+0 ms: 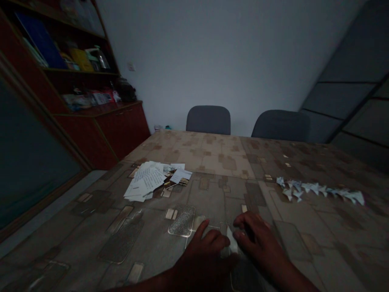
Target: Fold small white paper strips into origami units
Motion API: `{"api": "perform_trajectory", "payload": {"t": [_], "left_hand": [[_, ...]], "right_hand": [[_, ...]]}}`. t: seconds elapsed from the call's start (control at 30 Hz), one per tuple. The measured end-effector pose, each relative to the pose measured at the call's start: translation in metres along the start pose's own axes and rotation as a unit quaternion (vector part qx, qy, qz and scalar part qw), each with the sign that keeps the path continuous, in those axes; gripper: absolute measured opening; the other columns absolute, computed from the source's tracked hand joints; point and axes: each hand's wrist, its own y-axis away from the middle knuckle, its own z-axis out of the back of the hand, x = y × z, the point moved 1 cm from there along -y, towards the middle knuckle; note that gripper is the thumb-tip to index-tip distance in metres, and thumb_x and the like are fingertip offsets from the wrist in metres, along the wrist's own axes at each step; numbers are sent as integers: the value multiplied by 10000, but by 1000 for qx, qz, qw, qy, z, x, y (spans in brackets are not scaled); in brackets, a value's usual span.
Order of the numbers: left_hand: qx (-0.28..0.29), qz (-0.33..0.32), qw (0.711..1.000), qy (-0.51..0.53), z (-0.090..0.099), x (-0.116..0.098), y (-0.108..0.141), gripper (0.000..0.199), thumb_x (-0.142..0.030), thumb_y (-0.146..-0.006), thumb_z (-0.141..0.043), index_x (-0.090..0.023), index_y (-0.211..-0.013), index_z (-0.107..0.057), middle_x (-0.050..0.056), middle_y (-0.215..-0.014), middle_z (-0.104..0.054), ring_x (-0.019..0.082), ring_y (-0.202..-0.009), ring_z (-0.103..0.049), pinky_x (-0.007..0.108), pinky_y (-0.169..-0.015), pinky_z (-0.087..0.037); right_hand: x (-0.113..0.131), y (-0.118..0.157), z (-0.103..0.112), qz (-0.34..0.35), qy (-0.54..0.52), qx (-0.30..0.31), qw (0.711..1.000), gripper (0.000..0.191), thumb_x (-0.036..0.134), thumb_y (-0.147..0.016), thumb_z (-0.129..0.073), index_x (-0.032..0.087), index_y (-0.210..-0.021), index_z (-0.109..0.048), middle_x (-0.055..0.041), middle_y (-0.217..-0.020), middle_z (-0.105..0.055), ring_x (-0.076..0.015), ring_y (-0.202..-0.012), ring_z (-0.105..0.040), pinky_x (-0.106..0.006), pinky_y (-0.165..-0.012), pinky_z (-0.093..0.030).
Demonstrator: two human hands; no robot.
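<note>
A small piece of white paper (232, 240), seemingly folded and with a pointed upper end, is between my two hands just above the tabletop. My left hand (209, 253) is closed at the paper's left side, its index finger sticking forward. From the right, my right hand (258, 239) meets the paper with curled fingers and thumb. The fingers cover the paper's lower part. Farther right lies a row of folded paper pieces (322, 190) with pointed corners. A loose pile of printed paper cards (147, 180) lies to the left.
A patterned cloth (219, 158) covers the table. Two grey chairs (208, 119) stand behind its far edge, against a pale wall. At the left is a red-brown cabinet (121, 129) with items on its shelves. The room is dim.
</note>
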Motion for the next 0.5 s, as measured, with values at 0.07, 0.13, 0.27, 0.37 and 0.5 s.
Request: {"api": "perform_trajectory", "payload": {"t": [0.07, 0.13, 0.27, 0.37, 0.5], "left_hand": [[10, 8, 1000, 11, 0, 0, 0, 251, -343, -921, -552, -320, -1171, -536, 6, -1031, -608, 196, -941, -529, 566, -1071, -225], [21, 11, 1000, 20, 3, 0, -1, 238, -338, -920, -551, -305, -1156, -542, 1, -1013, -611, 195, -937, -527, 572, -1079, -205], [64, -1, 997, 45, 17, 2, -6, 277, -358, -881, -592, -302, -1149, -549, 11, -1039, -605, 208, -966, -524, 591, -1082, -187], [105, -12, 992, 72, 29, 6, -10, 322, -362, -851, -623, -313, -1162, -551, 19, -1124, -593, 224, -1027, -519, 602, -1077, -186], [109, -22, 988, 110, 39, 12, -11, 346, -358, -853, -626, -311, -1188, -552, 21, -1194, -600, 223, -1059, -524, 590, -1095, -162]], "right_hand": [[2, 3, -1, -5, 21, 3, 1000, 109, 193, -737, -624, 218, -823, -562, -23, -838, -607, -248, -840, -542, -367, -761, -366], [4, 4, -3, -10, 31, 10, 999, 158, 162, -696, -647, 219, -823, -572, -24, -851, -610, -255, -855, -535, -376, -774, -360], [3, 2, -1, -15, 23, 27, 999, 169, 130, -708, -622, 221, -838, -563, -27, -865, -611, -253, -864, -529, -374, -771, -359], [3, 1, 1, -14, 18, 39, 999, 143, 134, -731, -595, 218, -841, -558, -29, -863, -611, -248, -856, -532, -378, -775, -363], [2, 0, 2, -6, 20, 32, 999, 117, 138, -744, -572, 214, -832, -557, -32, -862, -614, -248, -861, -535, -393, -788, -367]]}}
